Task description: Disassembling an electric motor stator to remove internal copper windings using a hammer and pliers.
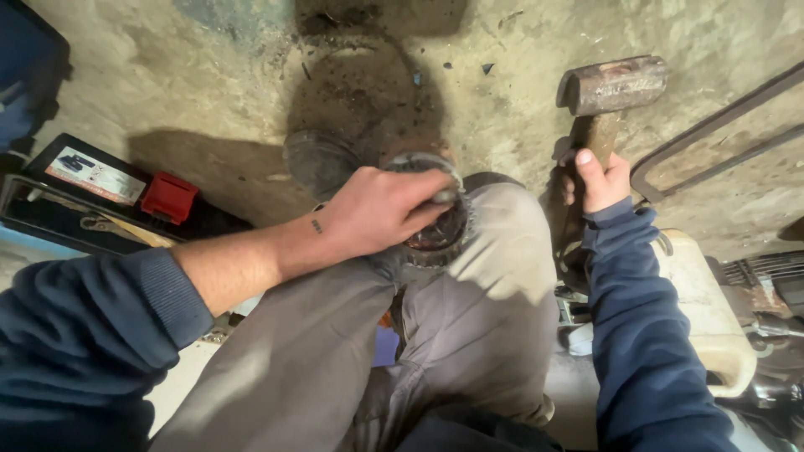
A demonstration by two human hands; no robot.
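My left hand [381, 211] grips a round, greasy metal part with a toothed rim [441, 237], holding it between my knees over the concrete floor. A rubber boot-like piece [318, 159] lies just beyond it, partly hidden by my hand. My right hand [601, 180] is closed around the wooden handle of a heavy hammer; its rusty steel head [614, 84] is raised above the floor to the right of the metal part. My grey trousers [494, 276] fill the lower middle of the view.
A black battery with a red terminal cap [167, 197] sits at the left by an open tool case [50, 222]. A cream plastic jerrycan [712, 310] stands at the right, with a metal frame [720, 134] lying behind it. Dirt and debris [368, 92] cover the floor ahead.
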